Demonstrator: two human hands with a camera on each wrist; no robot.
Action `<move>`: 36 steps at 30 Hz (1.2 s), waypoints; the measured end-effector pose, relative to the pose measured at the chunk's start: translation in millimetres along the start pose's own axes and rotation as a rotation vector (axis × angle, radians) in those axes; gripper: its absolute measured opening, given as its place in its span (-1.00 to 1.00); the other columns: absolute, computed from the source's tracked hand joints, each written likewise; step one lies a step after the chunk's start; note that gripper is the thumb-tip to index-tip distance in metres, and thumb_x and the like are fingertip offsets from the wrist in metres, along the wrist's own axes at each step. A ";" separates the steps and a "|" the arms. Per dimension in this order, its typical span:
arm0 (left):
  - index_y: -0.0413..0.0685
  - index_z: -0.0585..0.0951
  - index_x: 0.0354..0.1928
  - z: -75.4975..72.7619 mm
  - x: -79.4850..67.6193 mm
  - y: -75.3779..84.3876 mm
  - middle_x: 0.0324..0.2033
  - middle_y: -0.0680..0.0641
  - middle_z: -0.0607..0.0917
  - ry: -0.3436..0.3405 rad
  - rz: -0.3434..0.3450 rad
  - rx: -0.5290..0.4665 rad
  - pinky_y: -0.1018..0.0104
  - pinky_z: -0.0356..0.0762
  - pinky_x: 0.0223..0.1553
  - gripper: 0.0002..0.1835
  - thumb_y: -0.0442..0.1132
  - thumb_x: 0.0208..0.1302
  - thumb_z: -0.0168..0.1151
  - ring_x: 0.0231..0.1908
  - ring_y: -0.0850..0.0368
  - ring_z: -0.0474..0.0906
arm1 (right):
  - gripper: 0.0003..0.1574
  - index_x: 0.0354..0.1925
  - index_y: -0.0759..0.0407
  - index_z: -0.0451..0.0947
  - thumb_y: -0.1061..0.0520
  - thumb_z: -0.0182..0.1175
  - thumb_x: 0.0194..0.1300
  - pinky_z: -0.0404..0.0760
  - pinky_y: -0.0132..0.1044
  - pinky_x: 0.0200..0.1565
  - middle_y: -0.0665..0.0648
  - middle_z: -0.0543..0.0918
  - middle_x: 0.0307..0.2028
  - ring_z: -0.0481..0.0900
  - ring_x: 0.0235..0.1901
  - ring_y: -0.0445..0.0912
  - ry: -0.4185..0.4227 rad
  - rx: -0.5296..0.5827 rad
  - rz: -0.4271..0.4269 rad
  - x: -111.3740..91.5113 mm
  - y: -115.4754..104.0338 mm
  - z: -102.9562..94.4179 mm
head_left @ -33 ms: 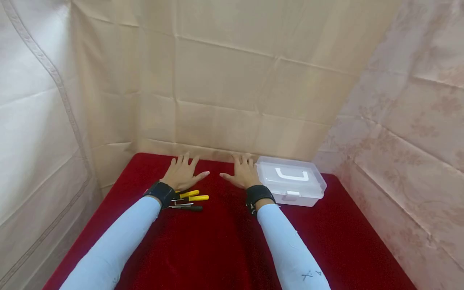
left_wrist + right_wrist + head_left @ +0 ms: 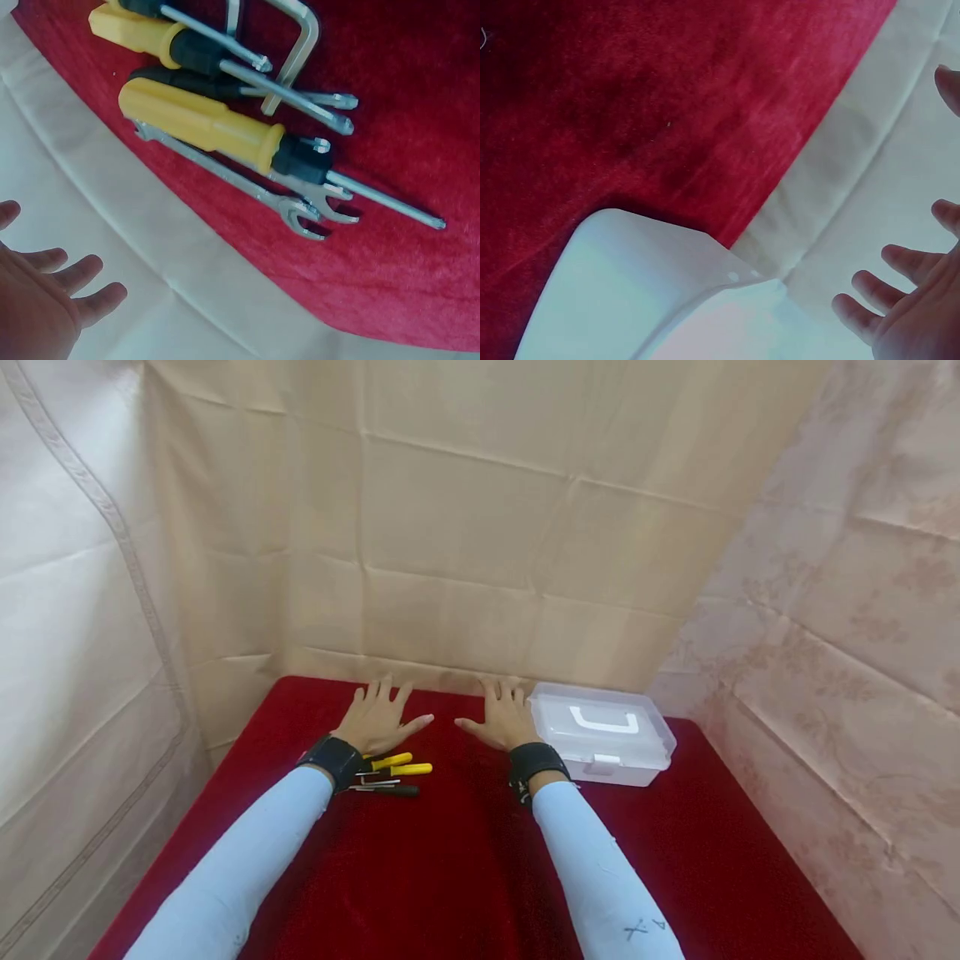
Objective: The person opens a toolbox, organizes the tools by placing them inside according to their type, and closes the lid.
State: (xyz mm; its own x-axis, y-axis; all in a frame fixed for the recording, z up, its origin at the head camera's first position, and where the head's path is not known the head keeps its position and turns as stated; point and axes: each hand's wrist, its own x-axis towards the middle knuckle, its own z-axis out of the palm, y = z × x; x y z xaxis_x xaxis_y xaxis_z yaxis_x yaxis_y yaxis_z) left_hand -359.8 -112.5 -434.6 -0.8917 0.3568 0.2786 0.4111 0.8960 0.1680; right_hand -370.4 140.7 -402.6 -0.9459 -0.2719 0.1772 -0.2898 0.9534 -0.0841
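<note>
My left hand (image 2: 377, 718) is held out flat with fingers spread, near the far edge of the red-covered table. By its wrist lie several tools: yellow-handled screwdrivers (image 2: 411, 769), a dark-handled screwdriver (image 2: 397, 791), and, in the left wrist view, open-end wrenches (image 2: 217, 166) and a bent hex key (image 2: 304, 45). The wristband hides some of them in the head view. My right hand (image 2: 504, 721), fingers also spread, is just left of a lidded translucent plastic box (image 2: 600, 743) with a white handle. In the right wrist view, the box (image 2: 622, 277) is partly cut off. Neither hand holds anything.
Red velvety cloth (image 2: 435, 877) covers the table. A beige curtain (image 2: 450, 527) hangs right behind its far edge. Pale drapes (image 2: 847, 635) close off the right side, and a whitish one (image 2: 82, 610) the left.
</note>
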 end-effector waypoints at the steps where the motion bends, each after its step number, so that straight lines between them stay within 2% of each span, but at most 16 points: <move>1: -0.05 0.14 0.53 0.2 -0.2 0.1 0.43 -0.38 0.09 -0.003 0.002 -0.003 -0.29 -0.02 0.26 -0.06 0.45 0.33 -0.19 0.38 -0.34 0.04 | 0.19 0.53 -0.04 0.00 -0.55 0.10 0.15 0.20 0.16 0.22 0.26 0.24 0.38 0.19 0.30 0.26 0.000 0.006 0.001 -0.7 0.0 0.2; 6: -0.03 0.12 0.53 2.1 -0.3 1.0 0.44 -0.37 0.08 -0.012 0.013 -0.002 -0.28 -0.01 0.27 -0.05 0.47 0.32 -0.22 0.38 -0.34 0.04 | 0.17 0.53 -0.03 0.01 -0.55 0.07 0.18 0.21 0.18 0.20 0.27 0.24 0.38 0.20 0.28 0.27 0.030 0.019 -0.024 -4.0 3.5 -1.6; 11: -0.12 0.24 0.46 6.7 2.9 8.6 0.37 -0.35 0.21 0.010 0.020 -0.046 -0.22 0.08 0.25 -0.14 0.37 0.36 -0.11 0.30 -0.31 0.17 | 0.05 0.46 0.11 0.19 -0.49 0.03 0.27 0.22 0.09 0.20 0.26 0.39 0.28 0.28 0.21 0.26 0.193 0.071 -0.077 -15.5 20.2 -18.8; 14: -0.19 0.35 0.36 11.0 5.4 20.3 0.25 -0.30 0.37 0.027 0.019 -0.143 -0.13 0.19 0.22 -0.28 0.21 0.39 0.02 0.23 -0.23 0.26 | -0.11 0.37 0.19 0.32 -0.36 0.08 0.34 0.20 0.03 0.20 0.26 0.47 0.21 0.32 0.18 0.24 0.313 0.141 -0.064 -32.1 41.7 -35.0; 17: -0.22 0.42 0.27 14.0 7.6 38.5 0.14 -0.23 0.50 0.030 0.011 -0.297 -0.02 0.30 0.17 -0.40 0.06 0.37 0.13 0.17 -0.15 0.35 | -0.28 0.26 0.26 0.43 -0.20 0.14 0.36 0.18 0.02 0.19 0.29 0.52 0.15 0.34 0.15 0.23 0.444 0.187 0.000 -56.1 76.0 -46.9; 20: -0.21 0.45 0.22 16.6 9.1 60.1 0.08 -0.18 0.56 0.024 0.004 -0.449 0.05 0.38 0.12 -0.44 0.01 0.33 0.21 0.13 -0.09 0.44 | -0.39 0.17 0.34 0.49 -0.08 0.17 0.36 0.17 0.07 0.16 0.35 0.55 0.08 0.35 0.12 0.28 0.560 0.207 0.117 -85.2 120.1 -51.1; 23: -0.20 0.46 0.22 21.5 8.4 82.6 0.06 -0.13 0.58 -0.002 0.013 -0.545 0.13 0.43 0.08 -0.42 0.01 0.29 0.27 0.09 -0.05 0.49 | -0.41 0.13 0.38 0.50 -0.05 0.16 0.36 0.18 0.12 0.14 0.42 0.56 0.02 0.37 0.09 0.33 0.603 0.261 0.266 -114.6 164.5 -47.5; 25: -0.20 0.43 0.26 25.5 6.9 98.1 0.08 -0.13 0.57 -0.036 0.031 -0.599 0.17 0.45 0.06 -0.37 0.02 0.27 0.29 0.09 -0.06 0.51 | -0.30 0.21 0.40 0.43 -0.14 0.11 0.39 0.19 0.12 0.17 0.45 0.52 0.07 0.36 0.12 0.33 0.540 0.354 0.381 -134.6 188.2 -42.7; 26: -0.21 0.41 0.28 26.9 5.8 106.1 0.09 -0.15 0.56 -0.055 0.042 -0.625 0.18 0.47 0.04 -0.34 0.02 0.26 0.30 0.09 -0.06 0.51 | -0.22 0.27 0.39 0.37 -0.21 0.07 0.41 0.20 0.12 0.19 0.45 0.49 0.11 0.36 0.15 0.32 0.483 0.409 0.435 -143.8 198.4 -39.4; 29: -0.22 0.33 0.37 31.8 2.7 128.4 0.17 -0.18 0.52 -0.106 0.053 -0.684 0.19 0.49 0.02 -0.24 0.01 0.23 0.33 0.11 -0.08 0.51 | 0.06 0.47 0.31 0.05 -0.42 -0.08 0.39 0.26 0.14 0.20 0.47 0.29 0.30 0.28 0.26 0.31 0.254 0.641 0.555 -167.8 221.0 -27.1; 32: -0.24 0.27 0.41 35.0 1.5 147.1 0.21 -0.22 0.50 -0.119 0.086 -0.726 0.16 0.51 0.00 -0.20 -0.05 0.22 0.35 0.10 -0.11 0.53 | 0.20 0.56 0.22 -0.28 -0.49 -0.16 0.37 0.27 0.14 0.21 0.44 0.03 0.44 0.13 0.36 0.31 0.062 0.881 0.593 -182.2 234.2 -13.7; 34: -0.21 0.20 0.46 37.9 2.6 158.2 0.20 -0.21 0.52 -0.129 0.126 -0.752 0.18 0.52 -0.02 -0.17 -0.10 0.24 0.34 0.09 -0.12 0.54 | 0.20 0.56 0.18 -0.39 -0.47 -0.14 0.38 0.26 0.13 0.23 0.41 -0.08 0.48 0.05 0.39 0.31 0.008 1.008 0.588 -188.0 240.2 -7.1; 36: -0.18 0.08 0.51 42.4 4.3 166.8 0.13 -0.18 0.57 -0.135 0.172 -0.761 0.24 0.55 -0.08 -0.11 -0.13 0.25 0.33 0.03 -0.07 0.58 | 0.17 0.57 0.12 -0.42 -0.45 -0.15 0.40 0.22 0.13 0.25 0.37 -0.13 0.49 0.03 0.40 0.30 -0.007 1.071 0.570 -191.3 243.9 -2.5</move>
State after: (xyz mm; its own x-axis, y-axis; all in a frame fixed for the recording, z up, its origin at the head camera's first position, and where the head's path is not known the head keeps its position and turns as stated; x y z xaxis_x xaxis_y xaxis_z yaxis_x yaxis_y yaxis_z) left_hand -303.1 49.7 -445.5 -0.7989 0.5470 0.2502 0.5185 0.4154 0.7474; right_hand -259.8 425.6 -454.6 -0.9769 0.1480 -0.1544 0.1974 0.3459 -0.9173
